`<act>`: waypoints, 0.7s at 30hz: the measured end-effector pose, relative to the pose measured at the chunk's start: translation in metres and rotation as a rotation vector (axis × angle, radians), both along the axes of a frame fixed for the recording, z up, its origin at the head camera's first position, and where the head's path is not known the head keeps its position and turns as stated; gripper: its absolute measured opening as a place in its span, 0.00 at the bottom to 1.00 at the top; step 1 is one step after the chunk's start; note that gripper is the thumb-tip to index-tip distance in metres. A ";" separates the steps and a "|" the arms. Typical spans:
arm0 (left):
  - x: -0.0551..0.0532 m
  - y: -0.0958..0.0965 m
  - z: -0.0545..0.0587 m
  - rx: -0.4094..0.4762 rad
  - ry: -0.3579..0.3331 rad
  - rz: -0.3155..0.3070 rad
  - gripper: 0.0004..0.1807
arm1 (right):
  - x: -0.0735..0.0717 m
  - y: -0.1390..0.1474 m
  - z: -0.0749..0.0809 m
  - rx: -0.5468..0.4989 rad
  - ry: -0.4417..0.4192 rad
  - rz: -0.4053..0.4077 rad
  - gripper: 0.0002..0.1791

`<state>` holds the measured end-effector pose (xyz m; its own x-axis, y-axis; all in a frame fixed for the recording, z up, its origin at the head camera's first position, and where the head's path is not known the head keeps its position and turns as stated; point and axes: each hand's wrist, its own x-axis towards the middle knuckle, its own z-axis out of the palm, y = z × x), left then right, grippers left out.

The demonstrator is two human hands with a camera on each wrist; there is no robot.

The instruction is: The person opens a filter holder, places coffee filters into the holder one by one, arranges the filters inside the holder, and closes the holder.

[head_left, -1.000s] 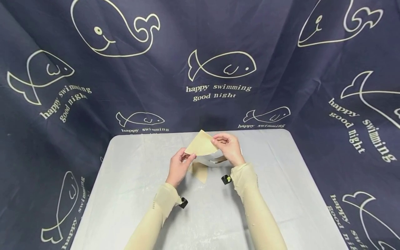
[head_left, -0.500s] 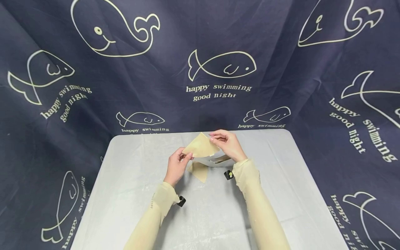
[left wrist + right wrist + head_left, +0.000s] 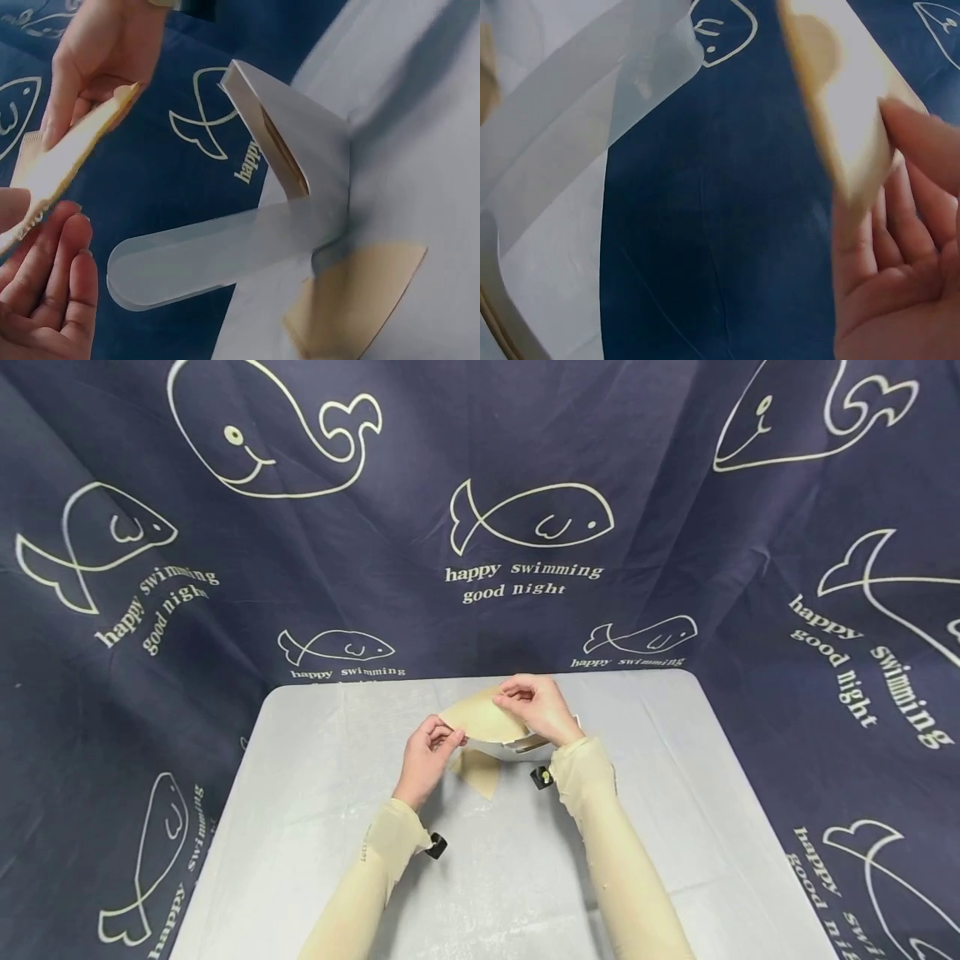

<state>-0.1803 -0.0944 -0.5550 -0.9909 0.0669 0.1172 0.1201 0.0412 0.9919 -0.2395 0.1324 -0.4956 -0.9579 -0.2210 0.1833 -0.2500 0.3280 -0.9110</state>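
Note:
A tan paper coffee filter (image 3: 480, 717) is held up between both hands over the back middle of the table. My left hand (image 3: 427, 762) pinches its left corner between thumb and fingers. At the opposite side, my right hand (image 3: 542, 706) pinches the upper edge. The left wrist view shows the filter (image 3: 69, 166) nearly edge-on, with a crimped seam along one edge. In the right wrist view the right thumb presses on the filter (image 3: 859, 97). A second tan filter (image 3: 478, 772) lies flat on the table below the hands.
Behind and below the held filter stands a white holder (image 3: 319, 135) with a slot showing tan paper inside. A translucent rounded strip (image 3: 202, 259) juts out from it. A white cloth (image 3: 300, 860) covers the table, and a dark blue printed curtain (image 3: 420, 610) surrounds its back and sides.
The held filter has gone from a flat triangle to a bowed, rounder shape. My right hand has shifted slightly left along its edge; the left hand stays almost in place.

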 end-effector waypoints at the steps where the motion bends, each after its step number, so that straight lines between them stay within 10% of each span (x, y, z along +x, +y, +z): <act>1: 0.000 0.000 -0.001 0.038 -0.009 0.000 0.10 | 0.000 0.000 -0.001 -0.018 0.002 -0.029 0.08; 8: -0.003 0.005 0.002 0.105 -0.003 -0.025 0.10 | 0.002 0.001 -0.003 -0.131 0.012 -0.130 0.11; 21: -0.009 0.018 0.014 -0.062 -0.023 0.043 0.09 | 0.015 -0.005 0.010 -0.188 -0.044 -0.050 0.12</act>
<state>-0.1890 -0.0766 -0.5409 -0.9953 0.0310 0.0917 0.0945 0.1074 0.9897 -0.2244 0.1279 -0.4855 -0.9747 -0.1388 0.1750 -0.1967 0.1621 -0.9670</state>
